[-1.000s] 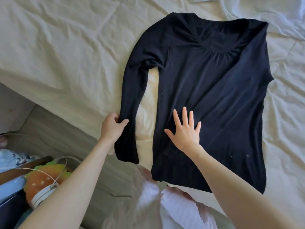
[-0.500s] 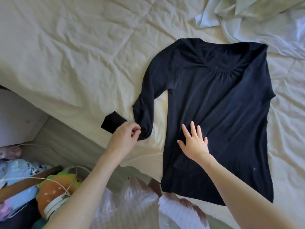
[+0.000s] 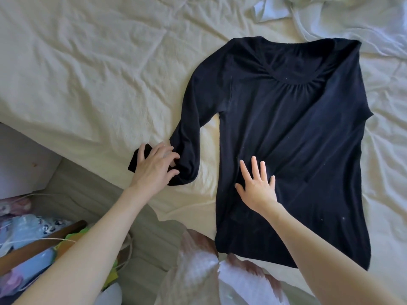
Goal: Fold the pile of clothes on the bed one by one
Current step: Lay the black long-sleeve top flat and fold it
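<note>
Head view: dark long-sleeved top [image 3: 297, 133] lies face up and spread flat on the cream bed sheet [image 3: 88, 73], neckline away from the person, hem at the near bed edge. Right hand [image 3: 257, 186] is flat on the lower body of the top, fingers spread and straight, pinning the cloth. Left hand [image 3: 154, 168] rests on the cuff end of the left sleeve [image 3: 187, 133], where the sleeve is doubled back on itself. Fingers are loosely bent over the fabric; cannot tell if they actually pinch it or just press. The cuff tip pokes out to the left of the hand.

The right sleeve is not visible; likely tucked under or behind the body, can't confirm.

Progress: early. This top is laid out and smoothed, and the sleeve fold looks only just started. No side fold or bottom-to-top fold is done yet. No finished folded stack is in view. A heap of pale crumpled clothes [image 3: 352, 20] sits at the top right, just beyond the shoulder of the top, apparently unfolded, so most of the pile remains.

Clutter on the floor [image 3: 33, 234] lower left, off the bed; not part of the task.
</note>
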`<state>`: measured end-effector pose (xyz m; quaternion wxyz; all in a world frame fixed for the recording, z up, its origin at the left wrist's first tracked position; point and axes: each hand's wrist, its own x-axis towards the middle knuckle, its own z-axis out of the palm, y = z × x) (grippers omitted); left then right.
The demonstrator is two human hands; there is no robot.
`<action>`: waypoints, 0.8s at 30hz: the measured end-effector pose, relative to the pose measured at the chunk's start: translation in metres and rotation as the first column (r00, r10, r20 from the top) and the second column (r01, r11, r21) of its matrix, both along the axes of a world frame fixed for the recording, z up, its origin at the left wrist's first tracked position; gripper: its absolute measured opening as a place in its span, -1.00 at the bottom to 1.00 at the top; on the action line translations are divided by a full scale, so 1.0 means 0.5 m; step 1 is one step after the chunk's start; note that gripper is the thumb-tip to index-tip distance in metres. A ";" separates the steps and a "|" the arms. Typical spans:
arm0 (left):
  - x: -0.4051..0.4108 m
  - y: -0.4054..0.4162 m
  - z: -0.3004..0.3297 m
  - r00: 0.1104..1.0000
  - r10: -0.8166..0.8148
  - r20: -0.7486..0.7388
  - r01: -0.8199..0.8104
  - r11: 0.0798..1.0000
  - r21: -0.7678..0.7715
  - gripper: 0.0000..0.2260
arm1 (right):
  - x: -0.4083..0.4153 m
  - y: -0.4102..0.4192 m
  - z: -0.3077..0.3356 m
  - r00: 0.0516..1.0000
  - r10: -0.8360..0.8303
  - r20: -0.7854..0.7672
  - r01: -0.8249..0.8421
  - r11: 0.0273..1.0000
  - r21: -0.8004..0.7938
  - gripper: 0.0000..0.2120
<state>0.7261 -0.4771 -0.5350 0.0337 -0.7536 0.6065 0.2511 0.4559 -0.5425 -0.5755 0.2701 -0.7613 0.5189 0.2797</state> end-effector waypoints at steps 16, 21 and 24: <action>-0.247 -0.040 0.157 0.897 0.392 -0.205 -0.438 0.853 -0.284 -0.96 | -0.113 0.019 0.103 0.776 -0.351 0.524 0.324 0.935 0.146 -0.52; -0.470 -0.109 0.181 0.972 0.073 -0.223 -0.128 0.962 -0.240 -0.72 | -0.244 0.022 0.153 0.206 -0.878 0.432 0.707 0.439 0.555 -0.67; -0.588 -0.133 0.134 0.951 -0.071 -0.301 0.070 0.997 -0.014 -0.52 | -0.333 0.015 0.148 0.260 -0.885 0.386 0.757 0.435 0.487 -0.64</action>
